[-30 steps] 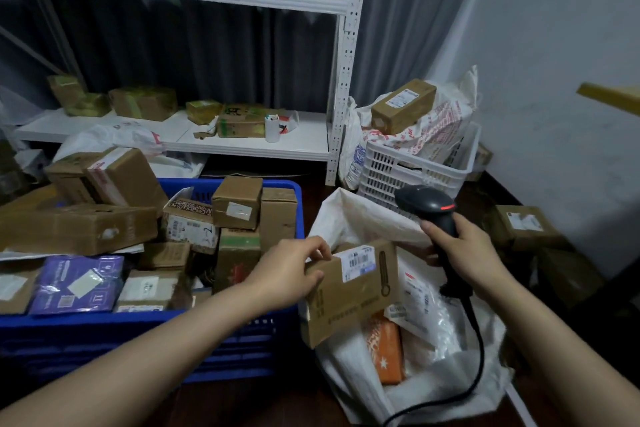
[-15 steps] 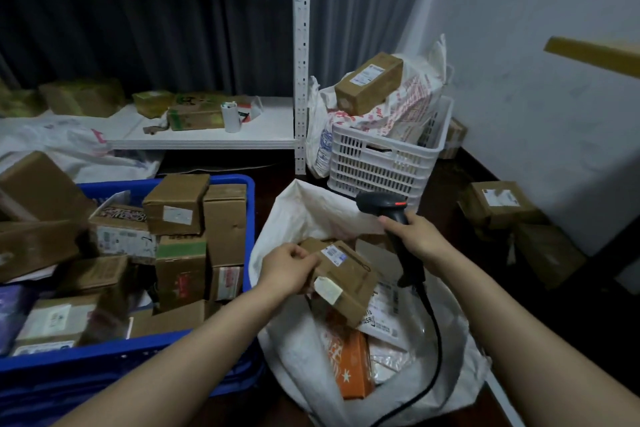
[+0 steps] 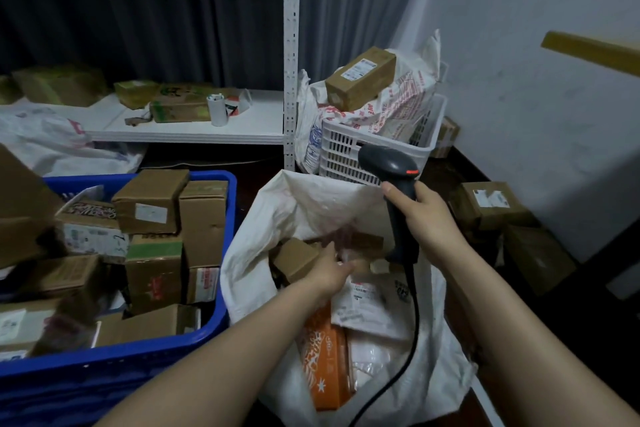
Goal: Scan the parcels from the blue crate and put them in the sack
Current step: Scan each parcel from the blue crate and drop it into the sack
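White woven fabric forms the sack, which stands open with its mouth facing up. Inside that mouth the left hand reaches down among the contents; its fingers are blurred and pointed downward, so whether they are spread or closed on anything cannot be told. Just left of the hand inside the sack lies a small brown cardboard parcel, touching or nearly touching the hand. Lower in the sack sit an orange packet and a white labelled mailer. Above the sack's right edge the right hand is wrapped firmly around the grip of a black barcode scanner, whose head tips toward the sack's back rim and whose black cable trails down across the sack. Immediately left of the sack stands the blue crate, packed with brown boxes. Behind the sack sits a white slatted basket with a brown box on top.
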